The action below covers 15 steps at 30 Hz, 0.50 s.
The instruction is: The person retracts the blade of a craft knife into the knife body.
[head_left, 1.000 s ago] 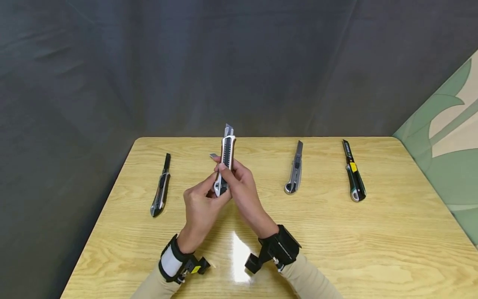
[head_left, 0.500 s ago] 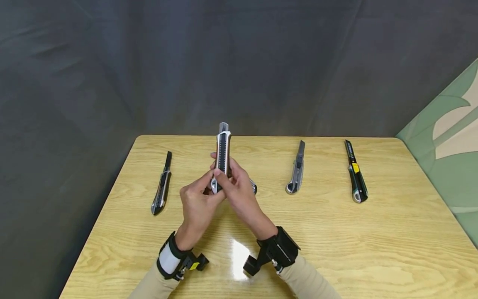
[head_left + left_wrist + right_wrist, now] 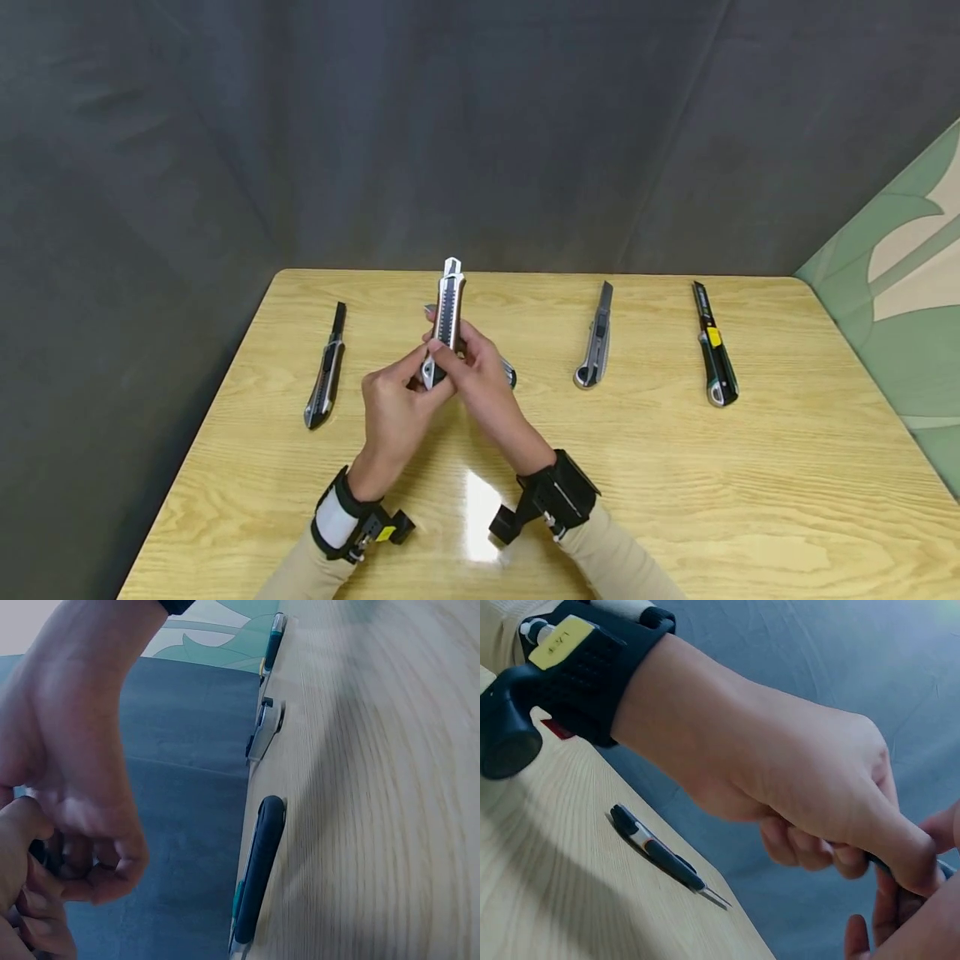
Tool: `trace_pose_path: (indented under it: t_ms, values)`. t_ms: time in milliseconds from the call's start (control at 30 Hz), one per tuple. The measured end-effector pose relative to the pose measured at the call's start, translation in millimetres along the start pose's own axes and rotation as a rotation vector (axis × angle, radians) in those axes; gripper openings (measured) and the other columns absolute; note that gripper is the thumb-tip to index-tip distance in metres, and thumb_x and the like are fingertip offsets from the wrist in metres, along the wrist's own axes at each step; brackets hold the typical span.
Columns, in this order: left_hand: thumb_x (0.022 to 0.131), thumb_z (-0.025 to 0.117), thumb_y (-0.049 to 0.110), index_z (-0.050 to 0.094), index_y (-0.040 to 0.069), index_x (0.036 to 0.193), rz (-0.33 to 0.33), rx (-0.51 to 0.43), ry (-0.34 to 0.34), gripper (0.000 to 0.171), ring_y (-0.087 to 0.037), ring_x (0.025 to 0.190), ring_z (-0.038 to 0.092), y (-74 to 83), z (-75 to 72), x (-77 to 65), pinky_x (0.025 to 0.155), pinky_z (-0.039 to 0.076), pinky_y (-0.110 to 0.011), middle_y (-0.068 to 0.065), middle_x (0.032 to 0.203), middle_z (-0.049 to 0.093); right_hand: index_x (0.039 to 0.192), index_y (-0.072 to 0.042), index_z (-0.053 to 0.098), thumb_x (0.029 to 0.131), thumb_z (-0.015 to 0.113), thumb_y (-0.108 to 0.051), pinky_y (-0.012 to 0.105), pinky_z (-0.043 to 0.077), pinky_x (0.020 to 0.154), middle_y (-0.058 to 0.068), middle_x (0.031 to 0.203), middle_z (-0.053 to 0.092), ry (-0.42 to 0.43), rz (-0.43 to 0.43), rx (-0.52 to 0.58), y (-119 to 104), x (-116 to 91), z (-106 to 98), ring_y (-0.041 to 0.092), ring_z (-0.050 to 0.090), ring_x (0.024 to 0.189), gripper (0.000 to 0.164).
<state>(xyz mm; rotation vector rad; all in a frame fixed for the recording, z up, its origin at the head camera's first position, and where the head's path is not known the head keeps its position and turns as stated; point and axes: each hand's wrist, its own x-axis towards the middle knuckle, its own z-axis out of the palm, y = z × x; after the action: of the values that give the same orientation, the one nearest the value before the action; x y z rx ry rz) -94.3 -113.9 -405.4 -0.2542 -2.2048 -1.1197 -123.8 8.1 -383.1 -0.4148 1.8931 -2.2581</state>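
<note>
A snap-off utility knife (image 3: 448, 310), silver with a dark middle strip, is held above the table by both hands, its front end pointing away from me. My left hand (image 3: 392, 417) grips its rear end from the left. From the right, my right hand (image 3: 487, 387) holds the body, thumb lying on top near the rear. In the left wrist view the fingers bunch together and hide most of the held knife. Beneath the hands lies another utility knife (image 3: 260, 866) with a dark handle; the head view shows only its two ends.
On the wooden table (image 3: 810, 467) lie a black-and-silver utility knife (image 3: 326, 371) at left, a grey one (image 3: 596, 340) right of the hands, and a black one with a yellow slider (image 3: 714, 346) farther right. A dark curtain (image 3: 480, 133) hangs behind the table.
The held knife has shifted slightly left and turned a little; over the last half second its front end dipped. Both hands keep their hold, and the table knives stay put.
</note>
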Motion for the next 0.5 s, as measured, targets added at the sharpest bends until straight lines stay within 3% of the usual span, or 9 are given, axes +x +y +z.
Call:
trace_pose_path:
  t_ms: [200, 367, 500]
  values:
    - [0.085, 0.079, 0.024, 0.075, 0.014, 0.089, -0.035, 0.035, -0.048, 0.012, -0.001, 0.045, 0.046, -11.2, -9.9, 4.1, 0.042, 0.031, -0.013, 0.006, 0.055, 0.060, 0.137, -0.020, 0.058, 0.102, 0.057, -0.029, 0.032, 0.046, 0.086, 0.007, 0.118, 0.063, 0.070, 0.052, -0.169, -2.0, 5.0, -13.4, 0.021, 0.058, 0.106, 0.037]
    - [0.084, 0.080, 0.036, 0.071, 0.016, 0.075, -0.099, 0.118, -0.027, 0.023, 0.000, 0.043, 0.041, -27.7, -22.8, 4.2, 0.041, 0.027, -0.014, 0.007, 0.051, 0.057, 0.135, -0.017, 0.059, 0.101, 0.058, -0.024, 0.033, 0.048, 0.088, 0.007, 0.116, 0.066, 0.133, 0.028, -0.298, -3.7, 9.3, -32.3, 0.020, 0.061, 0.104, 0.035]
    - [0.083, 0.081, 0.038, 0.071, 0.015, 0.073, -0.130, 0.175, -0.036, 0.027, 0.001, 0.040, 0.038, -37.0, -30.0, 2.0, 0.039, 0.024, -0.016, 0.006, 0.049, 0.056, 0.137, -0.018, 0.058, 0.100, 0.056, -0.019, 0.035, 0.046, 0.093, 0.010, 0.118, 0.066, 0.132, 0.030, -0.304, -5.6, 11.3, -47.4, 0.020, 0.061, 0.107, 0.037]
